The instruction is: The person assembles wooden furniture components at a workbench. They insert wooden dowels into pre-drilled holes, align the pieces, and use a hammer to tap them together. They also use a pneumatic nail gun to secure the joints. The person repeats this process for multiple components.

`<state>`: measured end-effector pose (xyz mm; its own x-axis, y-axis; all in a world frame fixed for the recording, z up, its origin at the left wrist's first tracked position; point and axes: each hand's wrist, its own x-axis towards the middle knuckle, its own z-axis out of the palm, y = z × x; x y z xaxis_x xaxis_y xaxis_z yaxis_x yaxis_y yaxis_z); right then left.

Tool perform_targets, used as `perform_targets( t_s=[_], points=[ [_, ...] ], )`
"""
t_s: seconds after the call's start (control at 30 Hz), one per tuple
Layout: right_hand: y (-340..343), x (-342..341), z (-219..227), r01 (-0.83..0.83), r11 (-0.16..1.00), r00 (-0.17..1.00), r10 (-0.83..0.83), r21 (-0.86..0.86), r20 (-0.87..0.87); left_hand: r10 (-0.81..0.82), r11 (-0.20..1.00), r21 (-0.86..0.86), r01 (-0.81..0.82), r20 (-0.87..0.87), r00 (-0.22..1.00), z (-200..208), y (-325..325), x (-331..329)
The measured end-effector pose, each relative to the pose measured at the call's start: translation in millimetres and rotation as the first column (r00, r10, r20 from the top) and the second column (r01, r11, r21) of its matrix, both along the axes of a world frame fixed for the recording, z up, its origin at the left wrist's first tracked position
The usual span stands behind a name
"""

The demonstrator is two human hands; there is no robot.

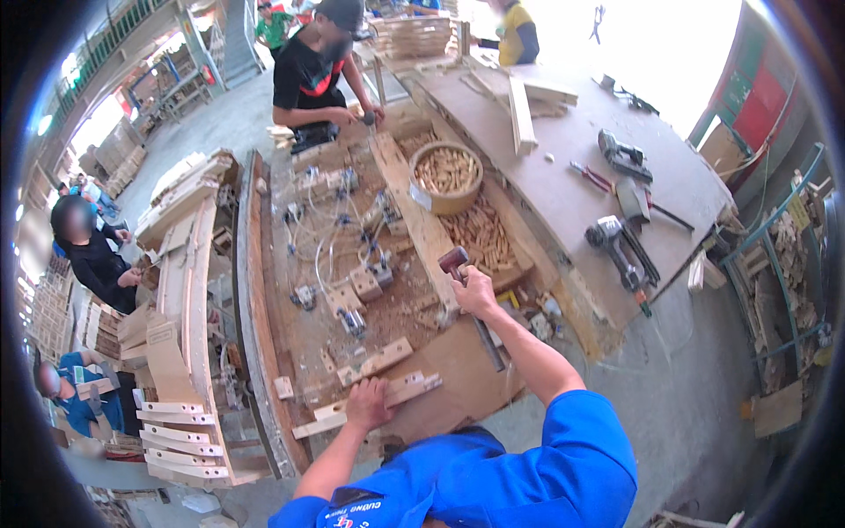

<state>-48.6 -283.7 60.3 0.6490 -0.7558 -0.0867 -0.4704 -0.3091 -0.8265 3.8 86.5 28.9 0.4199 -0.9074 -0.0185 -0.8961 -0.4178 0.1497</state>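
Note:
My left hand (368,405) is closed around a pale wooden strip (321,427) with holes near its end, low over the near end of the workbench. My right hand (475,294) grips a hammer (453,259) close under its reddish-brown head, and the dark handle runs back below my wrist. Just beyond my left hand lies another wooden piece (377,361) with holes. Ahead of the hammer, many small wooden dowels (482,233) fill a trough, and a round tub (449,201) stands there holding more.
Clamps with air hoses (352,238) cover the middle of the bench. On the right table (554,202) lie nail guns (620,251), pliers (591,176) and wooden bars (521,114). Stacked strips (185,440) stand left. A person in black (312,84) works at the far end.

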Motion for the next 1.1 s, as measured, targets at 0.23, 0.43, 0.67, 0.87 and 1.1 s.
perform_targets(
  t_s=[0.23, 0.43, 0.67, 0.87, 1.1],
  points=[
    [-57, 83, -32, -0.051, 0.864, 0.978, -0.06, -0.502, -0.202, 0.16, 0.985, -0.064, -0.159, 0.008, 0.987, 13, -25, -6],
    [-56, 65, -42, -0.126, 0.818, 0.982, 0.024, -0.561, -0.185, 0.143, 0.978, -0.158, -0.135, 0.036, 0.989, 14, -28, -4],
    [-22, -22, -26, -0.109, 0.862, 0.966, 0.209, -0.495, 0.15, 0.147, 0.96, -0.238, -0.15, -0.028, 0.989, 22, -20, -8],
    [77, -88, 17, -0.463, 0.885, 0.868, 0.441, 0.049, 0.229, 0.244, 0.785, -0.561, -0.264, -0.112, 0.963, 84, -20, -16],
    [154, -37, 60, -0.733, 0.655, 0.567, 0.441, 0.183, 0.695, 0.307, 0.596, -0.629, -0.499, -0.395, 0.866, 159, -80, -40]
  ],
)
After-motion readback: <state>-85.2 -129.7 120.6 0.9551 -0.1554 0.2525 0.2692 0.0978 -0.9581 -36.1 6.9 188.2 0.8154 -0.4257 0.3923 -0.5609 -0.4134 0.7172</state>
